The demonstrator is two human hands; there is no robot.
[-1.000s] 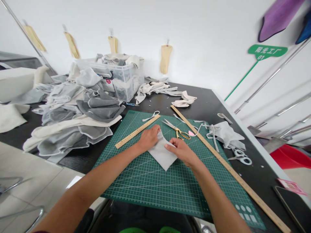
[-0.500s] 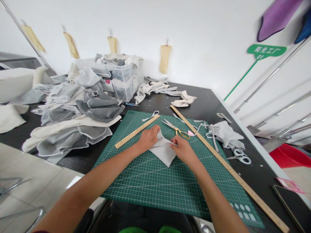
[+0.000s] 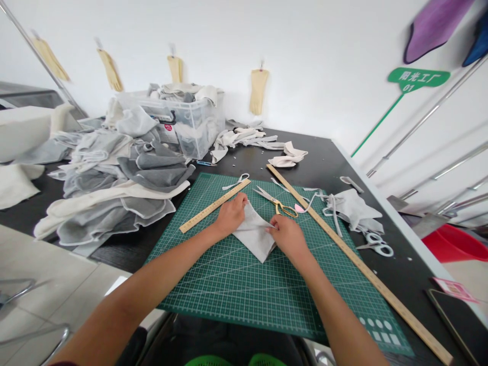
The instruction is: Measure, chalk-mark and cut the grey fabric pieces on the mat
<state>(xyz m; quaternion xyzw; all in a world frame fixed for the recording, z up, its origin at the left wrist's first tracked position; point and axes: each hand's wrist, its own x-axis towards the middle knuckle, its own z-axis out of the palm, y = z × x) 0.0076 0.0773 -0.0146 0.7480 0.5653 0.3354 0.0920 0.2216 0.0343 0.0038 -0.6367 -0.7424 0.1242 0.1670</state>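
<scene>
A small piece of light grey cloth [image 3: 253, 235] lies folded into a pointed shape on the green cutting mat [image 3: 244, 284]. My left hand [image 3: 230, 215] rests on its upper left edge, fingers curled and pressing it down. My right hand [image 3: 287, 235] pinches the cloth's right edge, lifting a fold slightly. Gold-handled scissors [image 3: 277, 202] lie just beyond my right hand. A short wooden ruler [image 3: 213, 206] lies diagonally to the left of my left hand.
A long wooden ruler [image 3: 354, 262] runs diagonally along the mat's right side. Grey and cream fabric is piled at left [image 3: 114, 188], with a clear plastic bin [image 3: 183, 122] behind. Cloth scraps and white-handled scissors [image 3: 375, 246] lie at right. A red bin [image 3: 453, 244] stands beyond the table edge.
My right hand has moved up along the cloth's right edge and closed into a pinch on it. The left hand has stayed on the upper left edge.
</scene>
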